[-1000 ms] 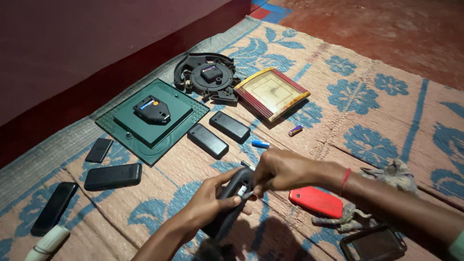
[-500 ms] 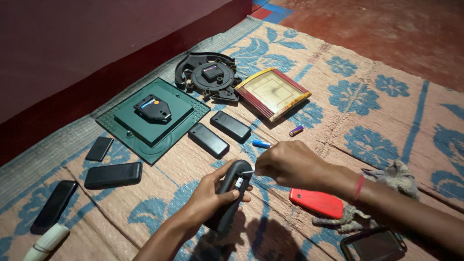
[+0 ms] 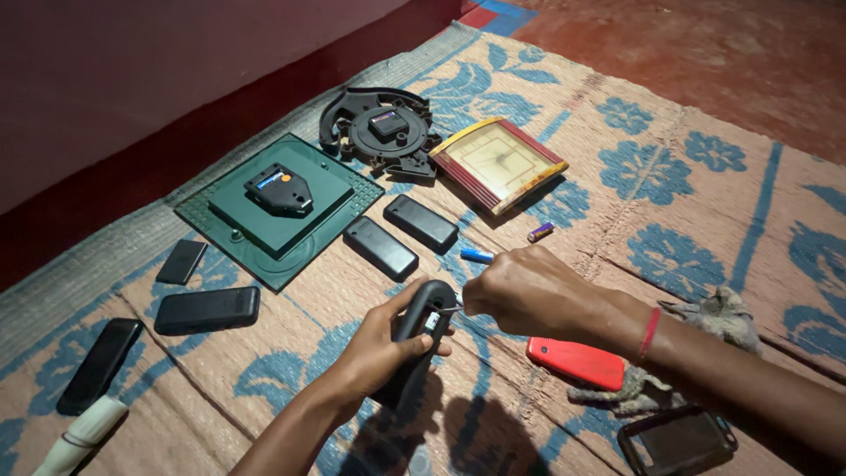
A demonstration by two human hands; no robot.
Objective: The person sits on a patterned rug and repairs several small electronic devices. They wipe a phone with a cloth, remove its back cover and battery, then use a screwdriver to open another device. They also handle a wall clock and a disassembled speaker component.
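Black plastic is what the left hand point(image 3: 381, 353) holds: a long black remote control point(image 3: 416, 345), gripped around its middle with the fingers closed on it, its upper end tilted up and away from the person. It is lifted above the woven mat with blue flower pattern point(image 3: 705, 176), in front of the person. The right hand point(image 3: 529, 291) is at the top end of this remote, with the fingers pinched together narrow; if they hold some small thing I cannot tell. Just beyond the right hand lies a small blue battery point(image 3: 477, 255), and a purple battery point(image 3: 540, 232) is a little farther. Under the right forearm lies a red mobile phone point(image 3: 577, 362). Further on the mat lie two black rectangular remotes point(image 3: 401, 235), a green square clock back point(image 3: 278, 207) and a red-framed square clock point(image 3: 498, 164).
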